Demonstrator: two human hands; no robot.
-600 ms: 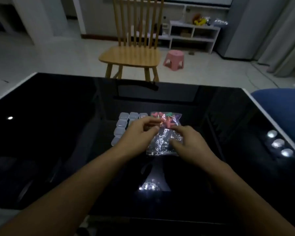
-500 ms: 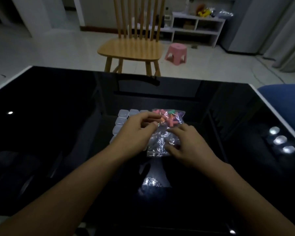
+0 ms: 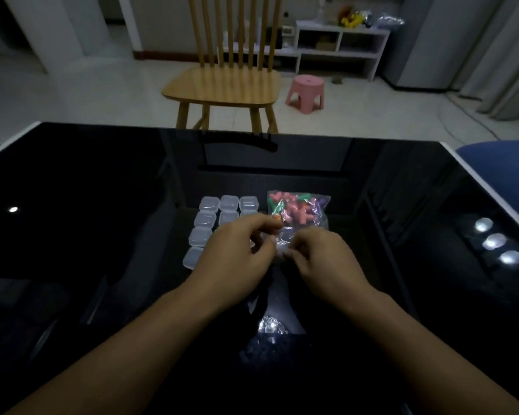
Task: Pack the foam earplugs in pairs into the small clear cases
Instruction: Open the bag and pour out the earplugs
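A clear plastic bag (image 3: pixel 300 211) of pink, green, purple and orange foam earplugs lies on the glossy black table (image 3: pixel 102 205). To its left stand several small clear cases (image 3: pixel 209 204), lids closed, in a grid. My left hand (image 3: pixel 237 259) and my right hand (image 3: pixel 324 259) both pinch the near end of the bag, fingertips close together. My left hand covers part of the grid of cases. The bag's near end is hidden under my fingers.
A wooden chair (image 3: pixel 225 85) stands just beyond the table's far edge, with a pink stool (image 3: pixel 305 92) and a white shelf unit (image 3: pixel 339 46) behind it. A blue seat (image 3: pixel 504 169) sits past the table's right edge. Ceiling lights reflect in the tabletop.
Both hands have drawn back toward me along the bag and closed in on its near end. More of the earplugs at the far end now shows.
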